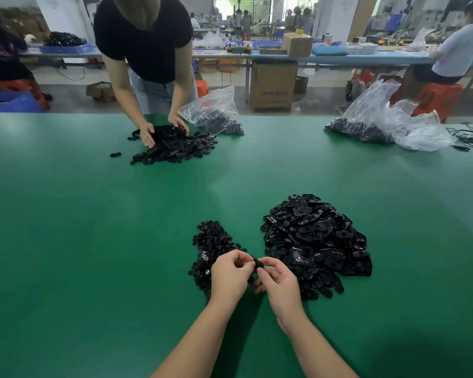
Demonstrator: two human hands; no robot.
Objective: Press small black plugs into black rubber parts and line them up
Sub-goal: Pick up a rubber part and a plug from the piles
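Both hands meet on one black rubber part [257, 262]: the left hand [230, 274] and right hand [277, 279] each hold a pinching grip on it. The person should, it seems, steady it, seating the plug squarely; plug pile [213, 249] left of the grip, parts heap [317, 241] right.

Workshop surroundings
A brown cardboard box [273, 87] stands on the floor beyond the green bench [93, 214]; orange plastic stool [437, 100] at far right.
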